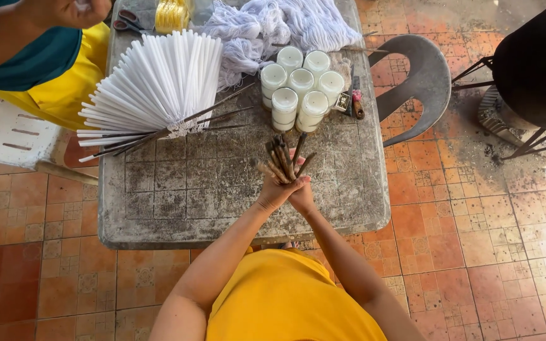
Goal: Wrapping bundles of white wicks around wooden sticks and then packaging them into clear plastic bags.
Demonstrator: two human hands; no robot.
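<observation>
At the lower middle of the frame both hands meet over the near part of the grey, stained counter (178, 189). The left hand (275, 192) and the right hand (303, 197) are pressed together, fingers curled shut around the lower ends of a bundle of dark rods (284, 161), which fans upward out of the grip toward the centre of the frame; whether the rod tips touch the counter cannot be told. Judging from this, the step in hand looks like gathering and evening up the bundle between the palms, so the grip calls for steady pressure from both sides, since the rods splay at different angles and a loose one could slide free. Just beyond the rod tips, upper middle of the frame, stands a cluster of white candles in glass jars (300, 85), close together and apart from the hands. To the upper left lies a broad fan of long white taper candles (153, 85) with thin dark rods running out beneath it. White wick string (273, 25) is heaped at the top of the counter. Another person in yellow and teal (39, 57) is at the upper left, with one hand raised at the frame's top edge. A grey plastic chair (421, 79) stands at the right of the counter.
</observation>
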